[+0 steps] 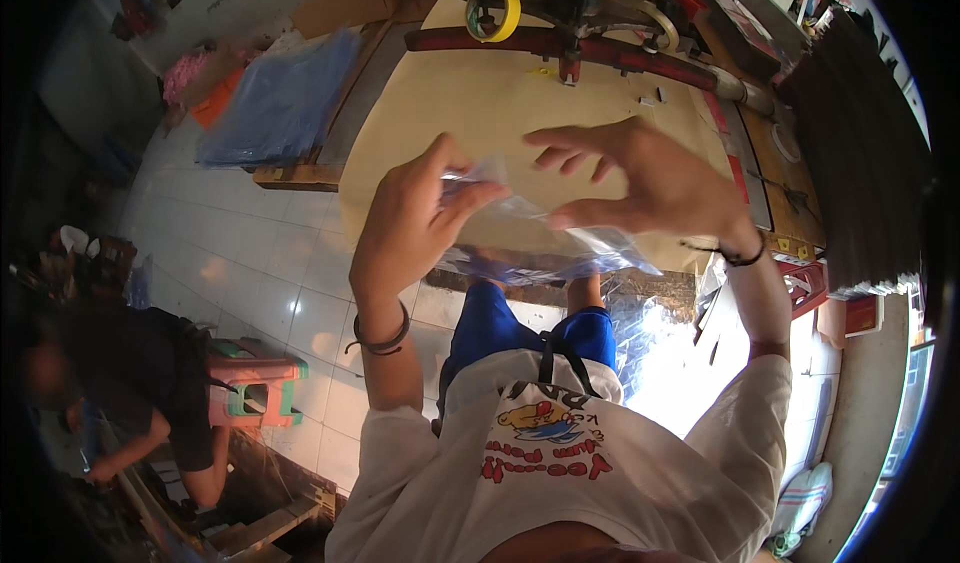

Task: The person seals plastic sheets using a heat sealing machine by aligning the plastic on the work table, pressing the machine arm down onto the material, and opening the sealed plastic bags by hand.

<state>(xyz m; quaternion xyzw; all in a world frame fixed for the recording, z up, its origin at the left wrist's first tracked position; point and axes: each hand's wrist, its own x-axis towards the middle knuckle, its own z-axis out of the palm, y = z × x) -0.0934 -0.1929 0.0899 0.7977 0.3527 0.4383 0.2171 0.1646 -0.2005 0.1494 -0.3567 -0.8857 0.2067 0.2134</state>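
A clear plastic sheet (545, 225) hangs in front of my body, over the near edge of the tan-covered table (430, 93). My left hand (415, 208) pinches its upper left corner between thumb and fingers. To the right, my right hand (645, 178) has its thumb and fingers spread apart, just above the sheet's right part. Nothing shows between those fingers; whether the thumb brushes the plastic I cannot tell. Beyond both hands, a dark red bar (520, 45) of a machine crosses the table, with a roll of yellow tape (497, 13) hanging on it.
A stack of bluish plastic sheets (285, 93) lies at the table's left. Scissors (790, 195) rest at the right, near a tall dark stack (850, 153). At the lower left, a person (130, 393) bends beside a red and green stool (258, 388).
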